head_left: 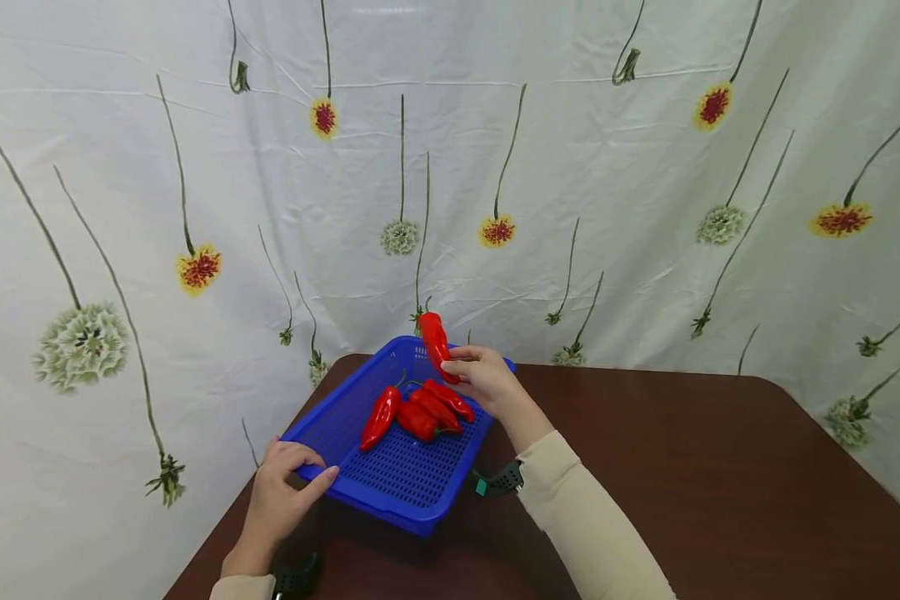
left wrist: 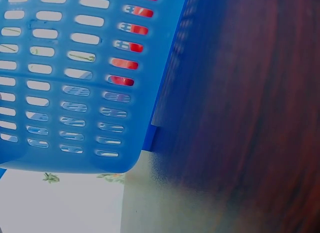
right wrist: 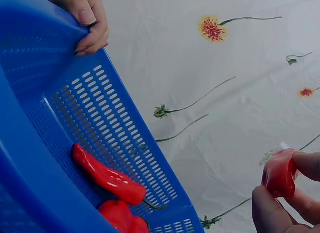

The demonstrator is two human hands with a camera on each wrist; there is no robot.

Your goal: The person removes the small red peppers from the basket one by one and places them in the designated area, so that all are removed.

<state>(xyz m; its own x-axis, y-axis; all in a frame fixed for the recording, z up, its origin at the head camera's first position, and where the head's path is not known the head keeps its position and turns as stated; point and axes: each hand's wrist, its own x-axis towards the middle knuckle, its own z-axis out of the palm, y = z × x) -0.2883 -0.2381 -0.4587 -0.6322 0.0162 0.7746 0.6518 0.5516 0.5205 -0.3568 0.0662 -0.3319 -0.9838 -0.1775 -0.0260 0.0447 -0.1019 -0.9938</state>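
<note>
A blue plastic basket [head_left: 399, 487] with slotted walls holds several glossy red peppers [head_left: 380, 418] with green stems, heaped toward its far half. My left hand [head_left: 276, 493] grips the rim at the near left corner; the right wrist view also shows that left hand [right wrist: 94, 23] with its fingers curled over the edge. Above the basket's far right side, my right hand [head_left: 487, 382] pinches another red pepper [head_left: 433, 335] between thumb and fingers, stem end up. In the right wrist view, this pepper's tip [right wrist: 280, 174] sits between the fingertips. The left wrist view shows the basket's outer wall [left wrist: 95, 43], not the hand.
The basket is at the left end of a dark brown wooden table [head_left: 645, 467]. Behind the table hangs a white curtain [head_left: 450, 167] printed with flowers. A dark band [head_left: 504, 479] with a green tag is on the right wrist.
</note>
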